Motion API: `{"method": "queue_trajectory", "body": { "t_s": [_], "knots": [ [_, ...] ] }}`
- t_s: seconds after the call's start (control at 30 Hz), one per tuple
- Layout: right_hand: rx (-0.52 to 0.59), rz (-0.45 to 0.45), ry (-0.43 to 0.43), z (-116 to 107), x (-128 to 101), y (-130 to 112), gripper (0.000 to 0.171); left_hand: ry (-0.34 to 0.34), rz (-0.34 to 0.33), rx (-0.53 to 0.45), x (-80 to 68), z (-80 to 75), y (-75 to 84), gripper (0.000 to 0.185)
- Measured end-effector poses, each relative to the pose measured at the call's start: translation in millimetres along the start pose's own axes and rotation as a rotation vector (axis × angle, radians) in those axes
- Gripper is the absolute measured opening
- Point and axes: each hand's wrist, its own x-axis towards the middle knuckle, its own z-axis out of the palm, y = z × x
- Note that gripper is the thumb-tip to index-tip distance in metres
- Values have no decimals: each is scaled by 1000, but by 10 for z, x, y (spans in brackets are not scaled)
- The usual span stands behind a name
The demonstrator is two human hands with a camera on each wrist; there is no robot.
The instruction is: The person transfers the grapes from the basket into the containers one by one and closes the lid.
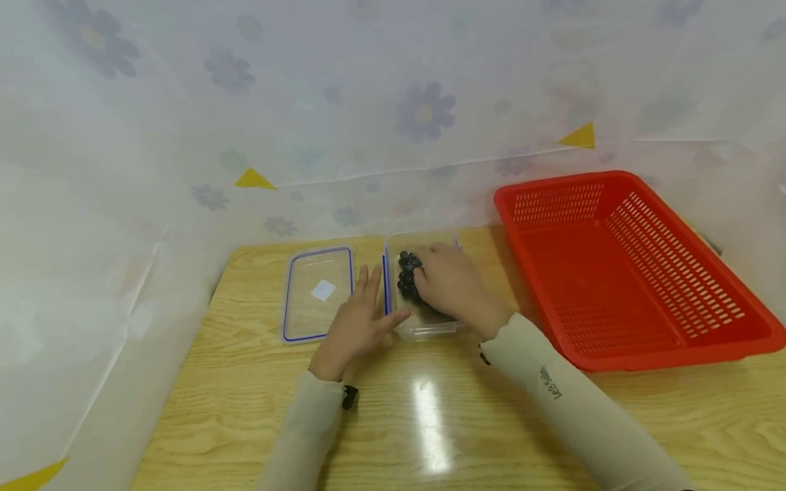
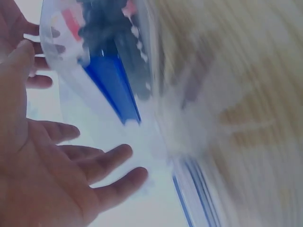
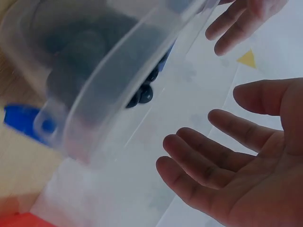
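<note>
A clear plastic box point(image 1: 430, 326) with a blue clasp stands at the back middle of the wooden table point(image 1: 245, 409). Dark round berries point(image 1: 407, 273) lie in it. My right hand point(image 1: 445, 279) hovers over the box, covering most of the berries. In the right wrist view this hand point(image 3: 227, 161) has loose, spread fingers holding nothing, with the box point(image 3: 94, 80) and berries point(image 3: 142, 94) beside it. My left hand point(image 1: 362, 317) lies flat against the box's left side. The left wrist view shows its fingers point(image 2: 109, 165) straight, near the blue clasp point(image 2: 113, 85).
The box's clear lid point(image 1: 316, 293), rimmed in blue, lies flat to the left of my left hand. A large empty red slotted basket point(image 1: 626, 273) fills the table's right side. A translucent flowered sheet point(image 1: 393, 116) hangs behind and to the left.
</note>
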Motion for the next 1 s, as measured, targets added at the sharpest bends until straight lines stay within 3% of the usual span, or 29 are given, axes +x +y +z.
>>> {"method": "queue_trajectory", "body": {
  "t_s": [0.27,0.53,0.63,0.8,1.0],
  "knots": [
    [51,-69,-1,167,76,-269,43,21,23,-23,-131,-259,-373,89],
    [201,-159,-70,380,147,-627,47,17,-37,57,-238,-524,-790,88],
    [327,-131,-128,495,221,-741,54,10,-59,90,-235,-627,-937,88],
    [552,-11,-266,729,360,-872,75,-15,-138,130,-201,-763,-1142,89],
    [671,128,-316,991,499,-916,87,-115,-282,71,-176,-832,-1288,99]
  ]
}}
